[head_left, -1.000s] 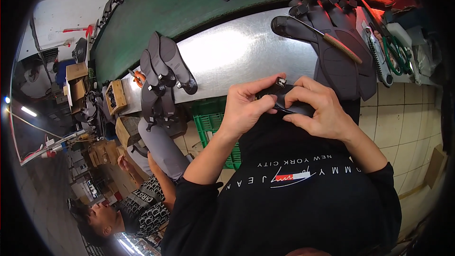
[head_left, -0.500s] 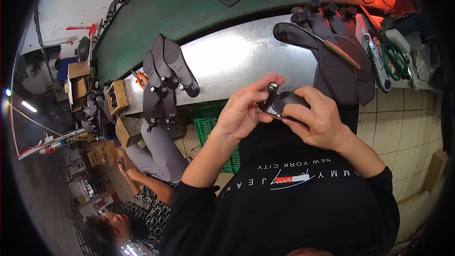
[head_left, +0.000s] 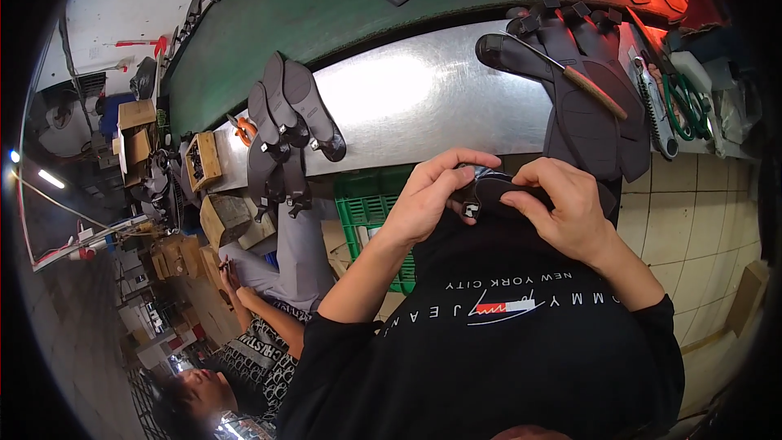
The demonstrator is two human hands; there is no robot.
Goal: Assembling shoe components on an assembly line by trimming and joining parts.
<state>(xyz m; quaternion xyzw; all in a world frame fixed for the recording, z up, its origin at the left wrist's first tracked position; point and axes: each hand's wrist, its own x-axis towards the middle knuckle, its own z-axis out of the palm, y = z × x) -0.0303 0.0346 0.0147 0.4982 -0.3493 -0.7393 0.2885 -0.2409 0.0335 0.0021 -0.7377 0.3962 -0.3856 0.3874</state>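
Both hands are busy with one dark sandal: left hand (head_left: pixel 428 197) grips the strap end, by a shiny metal bit, and right hand (head_left: pixel 564 204) pinches the other part between thumb and fingers. The sandal (head_left: pixel 503 190) is up in front of the black shirt (head_left: pixel 521 358), on the near side of the steel bench (head_left: pixel 383 98), off the surface. Over on the right of the bench there's a stack of dark soles (head_left: pixel 582 126) with a wooden-handled awl (head_left: pixel 597 91) lying across it, and green scissors (head_left: pixel 684 106) just beyond. More sandals (head_left: pixel 281 118) are bunched at the left, next to something orange (head_left: pixel 243 132). Green crate (head_left: pixel 358 210) sits below, and a co-worker (head_left: pixel 265 334) is at lower left.
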